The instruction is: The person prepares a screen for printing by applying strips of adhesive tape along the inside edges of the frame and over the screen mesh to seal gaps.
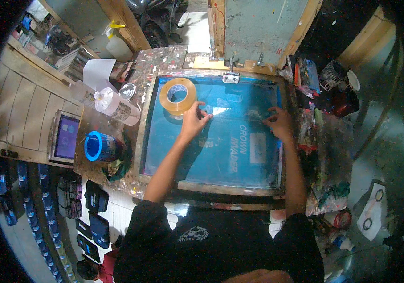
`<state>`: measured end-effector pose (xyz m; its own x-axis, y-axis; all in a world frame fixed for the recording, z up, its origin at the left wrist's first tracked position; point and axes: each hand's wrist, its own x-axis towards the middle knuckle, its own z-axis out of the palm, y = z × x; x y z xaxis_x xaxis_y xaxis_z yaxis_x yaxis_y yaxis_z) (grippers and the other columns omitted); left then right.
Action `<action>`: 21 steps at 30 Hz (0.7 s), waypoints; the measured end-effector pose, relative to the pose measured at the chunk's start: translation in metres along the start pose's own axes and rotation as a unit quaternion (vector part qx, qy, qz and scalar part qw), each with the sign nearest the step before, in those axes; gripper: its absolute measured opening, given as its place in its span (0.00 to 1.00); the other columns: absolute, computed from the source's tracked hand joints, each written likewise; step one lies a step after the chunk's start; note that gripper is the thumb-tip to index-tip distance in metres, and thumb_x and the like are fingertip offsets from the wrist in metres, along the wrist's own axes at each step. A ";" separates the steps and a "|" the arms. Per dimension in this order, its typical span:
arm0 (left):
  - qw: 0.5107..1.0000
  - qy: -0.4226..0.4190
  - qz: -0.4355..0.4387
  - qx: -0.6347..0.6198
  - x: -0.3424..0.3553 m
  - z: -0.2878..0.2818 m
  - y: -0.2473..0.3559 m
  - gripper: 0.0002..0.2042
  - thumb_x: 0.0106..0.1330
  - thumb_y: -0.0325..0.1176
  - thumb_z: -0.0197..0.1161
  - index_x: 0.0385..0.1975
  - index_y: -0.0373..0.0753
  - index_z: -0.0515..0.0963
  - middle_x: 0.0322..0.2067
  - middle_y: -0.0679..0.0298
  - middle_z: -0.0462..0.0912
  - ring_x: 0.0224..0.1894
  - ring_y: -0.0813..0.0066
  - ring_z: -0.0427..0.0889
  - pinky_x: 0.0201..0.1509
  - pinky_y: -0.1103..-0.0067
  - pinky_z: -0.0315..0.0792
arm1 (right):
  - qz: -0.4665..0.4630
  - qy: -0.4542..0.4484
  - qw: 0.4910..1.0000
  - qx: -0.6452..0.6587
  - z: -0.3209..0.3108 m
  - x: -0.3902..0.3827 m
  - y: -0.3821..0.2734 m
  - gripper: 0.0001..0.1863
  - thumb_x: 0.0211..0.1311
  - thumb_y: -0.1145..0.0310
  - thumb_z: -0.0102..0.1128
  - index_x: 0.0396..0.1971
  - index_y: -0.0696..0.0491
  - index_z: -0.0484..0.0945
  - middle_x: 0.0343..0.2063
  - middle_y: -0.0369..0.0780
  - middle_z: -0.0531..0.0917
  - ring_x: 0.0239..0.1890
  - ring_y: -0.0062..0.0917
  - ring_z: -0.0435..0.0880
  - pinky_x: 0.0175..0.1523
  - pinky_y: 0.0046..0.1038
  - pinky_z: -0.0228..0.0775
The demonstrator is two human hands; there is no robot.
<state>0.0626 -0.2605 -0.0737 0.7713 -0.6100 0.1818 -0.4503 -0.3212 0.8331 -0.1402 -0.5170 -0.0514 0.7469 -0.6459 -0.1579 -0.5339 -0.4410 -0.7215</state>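
A wooden-framed printing screen (pixel 197 172) with blue mesh lies on the workbench before me, pale lettering and a light rectangle showing in it. Over its upper middle is my left hand (pixel 194 121), thumb and fingers curled at the end of what looks like a strip of clear tape (pixel 220 111), which catches the light. The strip seems to run across to my right hand (pixel 280 124), whose fingers are bent at its other end; its edges are hard to see. Just left of my left hand, a big roll of clear tape (pixel 165 100) rests on the mesh.
A metal hinge clamp (pixel 231 78) grips the screen's far edge. On the left stand an open blue paint tub (pixel 110 147), a plastic bottle (pixel 117 107) and a round tin lid (pixel 128 92). Stained cans (pixel 332 75) crowd the far right. A person (pixel 107 266) is at lower left.
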 end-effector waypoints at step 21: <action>0.981 0.075 0.081 0.160 -0.004 0.009 0.012 0.26 0.47 0.35 0.69 0.47 0.32 0.70 0.35 0.51 0.76 0.37 0.55 0.80 0.41 0.65 0.75 | -0.110 0.164 0.963 -0.184 0.028 -0.010 0.009 0.21 0.51 0.65 0.67 0.46 0.52 0.77 0.38 0.43 0.84 0.42 0.42 0.82 0.47 0.37 0.74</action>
<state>0.0502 -0.2687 -0.0694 0.7249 -0.5662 0.3924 -0.6716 -0.4543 0.5852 -0.1415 -0.4972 -0.0752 0.7245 -0.6472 0.2372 -0.5263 -0.7416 -0.4159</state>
